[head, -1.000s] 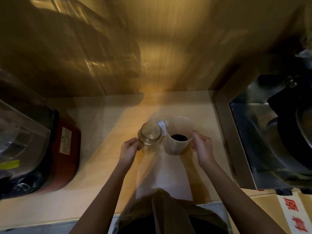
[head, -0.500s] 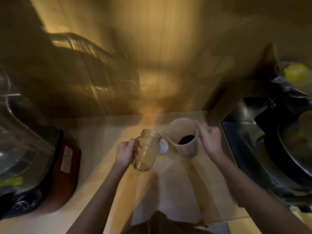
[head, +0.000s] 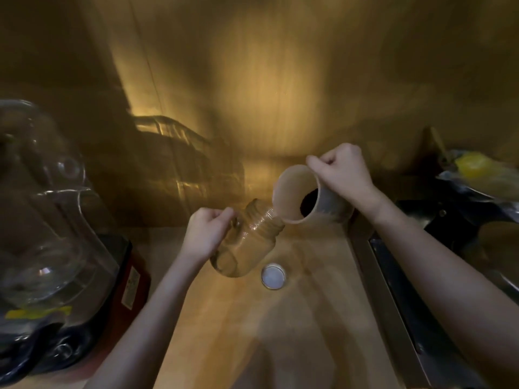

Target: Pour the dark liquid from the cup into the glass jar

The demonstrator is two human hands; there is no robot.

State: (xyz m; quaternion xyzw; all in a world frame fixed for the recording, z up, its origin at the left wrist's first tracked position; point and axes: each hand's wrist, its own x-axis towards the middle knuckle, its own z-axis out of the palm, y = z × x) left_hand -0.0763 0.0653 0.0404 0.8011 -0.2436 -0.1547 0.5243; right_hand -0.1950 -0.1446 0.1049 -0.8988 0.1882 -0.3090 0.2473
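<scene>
My left hand (head: 206, 233) grips the handle of a clear glass jar (head: 247, 242), held above the wooden counter and tilted with its mouth up and to the right. My right hand (head: 344, 171) holds a pale cup (head: 295, 192) by its rim and side, tipped toward the jar. The cup's lower lip touches the jar's mouth. Dark liquid (head: 309, 202) sits deep inside the cup. No stream is visible in the jar.
A round jar lid (head: 273, 276) lies on the wooden counter (head: 266, 332) below the jar. A blender with a clear pitcher (head: 47, 220) stands at the left. At the right is a metal sink (head: 421, 304) with dark cookware, and something yellow (head: 474, 167) beyond it.
Both hands have lifted the jar and cup off the counter. The cup has tipped further toward the jar and now meets its mouth. The lid stays on the counter.
</scene>
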